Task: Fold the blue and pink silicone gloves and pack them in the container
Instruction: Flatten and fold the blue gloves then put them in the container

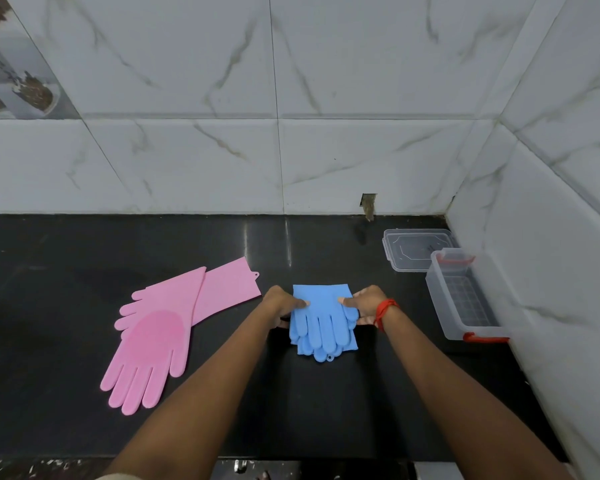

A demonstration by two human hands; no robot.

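The blue gloves (321, 323) lie folded in half on the black counter (84, 254), fingers pointing toward me. My left hand (283, 304) grips their left edge, thumb on top. My right hand (368, 304), with a red thread at the wrist, grips the right edge the same way. The pink gloves (167, 327) lie flat and unfolded to the left, one partly over the other, fingers toward me. The clear container (465, 296) with red clips stands open at the right, nothing inside it.
The container's clear lid (416, 249) lies flat behind it near the back wall. Marble-tiled walls close in the counter at the back and on the right. The counter's front edge runs just below my forearms.
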